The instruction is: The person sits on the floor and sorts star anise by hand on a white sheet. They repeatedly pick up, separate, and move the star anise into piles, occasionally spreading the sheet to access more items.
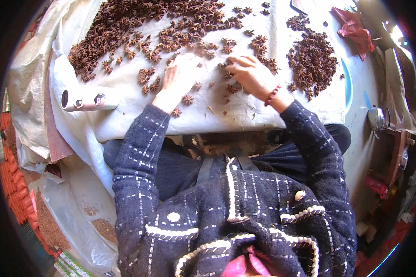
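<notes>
Brown star anise pods (157,27) lie spread in a wide heap over a white sheet (245,113) on a table. A smaller, denser pile of pods (312,60) sits to the right. My left hand (180,76) rests palm down on the sheet among scattered pods, fingers together, holding nothing that I can see. My right hand (249,74) reaches left over loose pods with its fingertips curled on one or two of them near the sheet's middle. A red bead bracelet (272,94) is on my right wrist.
A white cylindrical device (90,99) lies at the sheet's left edge. A red crumpled cloth (353,30) lies at the far right. Plastic sheeting (30,83) and bags of brown grains (104,228) are on the left floor. A metal object (376,117) stands at the right.
</notes>
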